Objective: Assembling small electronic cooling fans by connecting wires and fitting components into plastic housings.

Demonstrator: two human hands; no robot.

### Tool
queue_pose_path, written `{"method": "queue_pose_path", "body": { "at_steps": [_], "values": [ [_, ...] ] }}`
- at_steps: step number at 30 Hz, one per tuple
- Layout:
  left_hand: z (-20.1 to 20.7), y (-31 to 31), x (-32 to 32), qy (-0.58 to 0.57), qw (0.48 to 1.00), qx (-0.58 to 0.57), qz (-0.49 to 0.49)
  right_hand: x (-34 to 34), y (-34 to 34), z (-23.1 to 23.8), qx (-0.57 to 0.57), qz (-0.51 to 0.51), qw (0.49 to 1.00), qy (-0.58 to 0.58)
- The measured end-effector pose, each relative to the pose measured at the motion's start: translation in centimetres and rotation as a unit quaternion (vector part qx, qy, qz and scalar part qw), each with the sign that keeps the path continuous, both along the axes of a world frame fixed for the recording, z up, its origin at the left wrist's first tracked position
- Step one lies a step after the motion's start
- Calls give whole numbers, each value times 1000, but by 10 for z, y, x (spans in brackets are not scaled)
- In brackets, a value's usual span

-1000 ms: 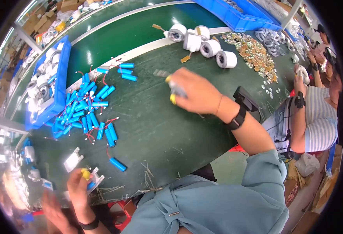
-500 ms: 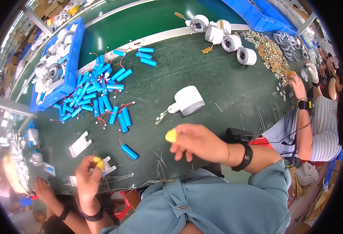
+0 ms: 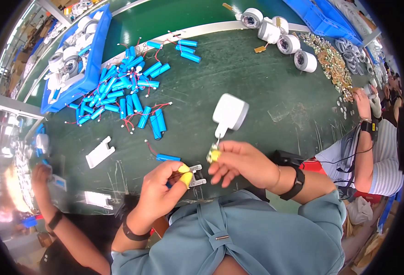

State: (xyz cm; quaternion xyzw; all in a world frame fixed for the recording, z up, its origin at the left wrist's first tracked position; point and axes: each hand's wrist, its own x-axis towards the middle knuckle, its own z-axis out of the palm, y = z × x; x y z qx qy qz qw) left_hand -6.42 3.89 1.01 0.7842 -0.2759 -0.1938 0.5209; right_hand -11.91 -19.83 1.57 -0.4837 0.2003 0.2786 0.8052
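My left hand, with yellow finger covers, is closed on a white plastic bracket whose pronged end sticks out past the thumb and forefinger. Facing it, my right hand pinches a small circuit board in its yellow-covered fingertips, the other fingers loosely curled. A wire runs from that board up to a round white housing lying on the table. Just above the left hand is a blue cylindrical battery with a wire, partly hidden behind the fingers. Two more white brackets lie to the left.
Several blue batteries are piled beside a blue bin of white housings. White camera-like units and a heap of small circuit boards lie at the far right. Co-workers' hands are on both sides.
My left hand has moved right, bringing a bracket along. My right hand has taken hold of the circuit board, and the white housing has turned. The view has shifted slightly.
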Motion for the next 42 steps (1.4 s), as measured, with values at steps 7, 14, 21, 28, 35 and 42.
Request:
{"method": "queue_pose_path", "body": {
  "at_steps": [7,14,21,28,35,42],
  "values": [
    [-3,-35,-6,-84,995,-36,-48,-27,-6,0,58,17,998,-26],
    [-7,-43,-5,-238,969,-1,-65,-30,-2,-8,55,-4,998,-43],
    [-7,-43,-6,-201,975,20,-92,-36,1,-11,-73,18,991,-114],
    [3,-42,5,-45,986,71,-141,-36,3,-11,-181,45,967,-174],
    [12,-47,29,155,972,98,-146,-32,12,-23,-395,-17,826,-402],
    [9,-52,-10,90,994,55,14,-27,19,-28,-490,-58,756,-431]
  ]
}}
